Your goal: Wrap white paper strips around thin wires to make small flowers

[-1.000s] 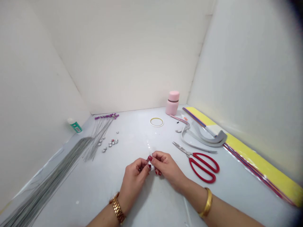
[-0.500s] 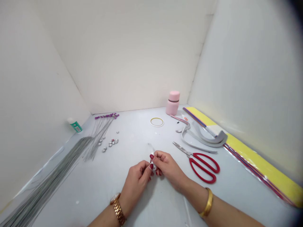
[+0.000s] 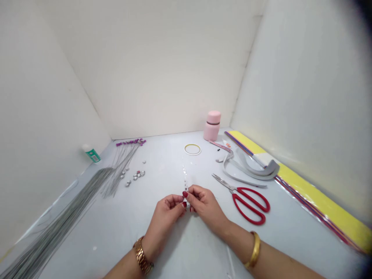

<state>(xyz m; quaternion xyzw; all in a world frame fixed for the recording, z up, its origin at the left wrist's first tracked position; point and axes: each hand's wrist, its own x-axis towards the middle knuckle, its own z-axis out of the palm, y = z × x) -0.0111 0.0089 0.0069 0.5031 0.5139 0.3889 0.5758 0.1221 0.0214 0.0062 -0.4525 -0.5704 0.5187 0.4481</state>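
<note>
— White walls close in on three sides, and the pale grey tabletop [image 3: 162,162] runs back into the corner. Any writing you can read?

— Nothing legible. A small white bottle with a green label [image 3: 91,153] leans at the left wall, but its print is too small. A pink-edged tape measure [image 3: 223,146] shows marks that blur. The pink lidded jar [image 3: 212,125] is plain.

— And the hands?

— The left hand [image 3: 165,214] and the right hand [image 3: 205,205] meet at the middle of the table, just above it, fingertips closed in a pinch on a narrow clear strip dotted with small shiny gems [image 3: 185,182]. The lower end sits between both thumbs and forefingers; the rest rises away from the hands toward the far wall. The nails are dark red. A gold watch is on the left wrist, a gold bangle on the right.

— What lies around them?

— Red-handled scissors [image 3: 247,197] are just to the right, blades pointing left and away. Beyond them is a curved bundle of grey paper strips [image 3: 255,167], then a long yellow sheet in clear wrap [image 3: 319,209] along the right wall. A thin roll of yellowish tape [image 3: 192,149] lies flat near the jar. On the left, a long sheaf of thin silver wires [image 3: 58,228] fans out, some stems tipped with purple beads [image 3: 130,142], with loose silver gems [image 3: 136,175] beside them.
</note>
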